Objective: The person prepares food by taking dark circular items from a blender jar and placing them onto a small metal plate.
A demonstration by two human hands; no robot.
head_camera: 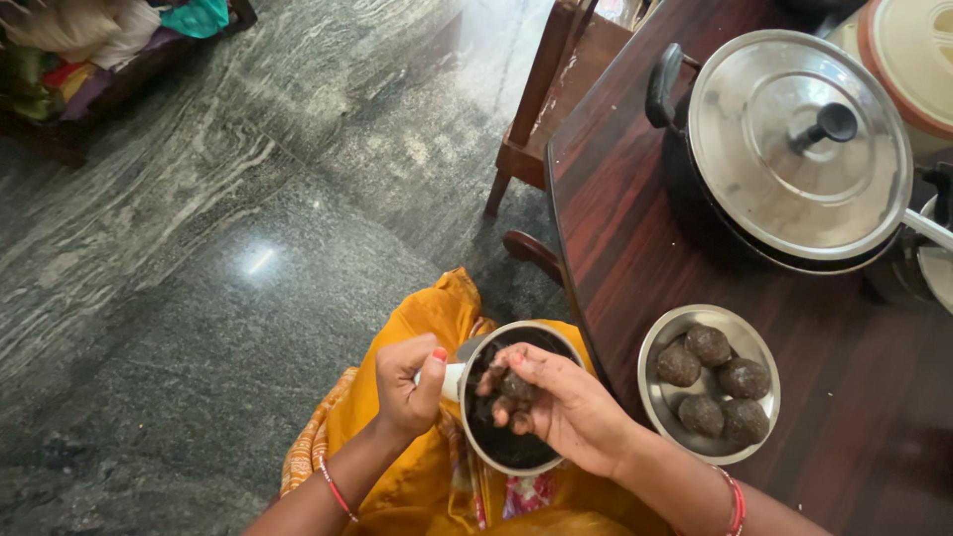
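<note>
Hands curl over steel jar [511, 459]: left [409, 382] gripping handle, right [556, 402] pinching dark mixture [516, 387]

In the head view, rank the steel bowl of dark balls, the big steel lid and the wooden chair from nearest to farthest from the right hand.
From the right hand:
1. Steel bowl of dark balls, just beside it on the table.
2. Big steel lid, farther back on the table, on the black pot.
3. Wooden chair, at the top, on the floor.

Both forearms are bare, without sleeves; the left hand [407, 387] shows a red-painted thumbnail and a thin red-and-gold bangle [336, 488] at the wrist. The right hand [561, 407] wears stacked red bangles [735, 504]; a mustard-yellow draped garment [417, 467] with a patterned border covers the lap.
</note>
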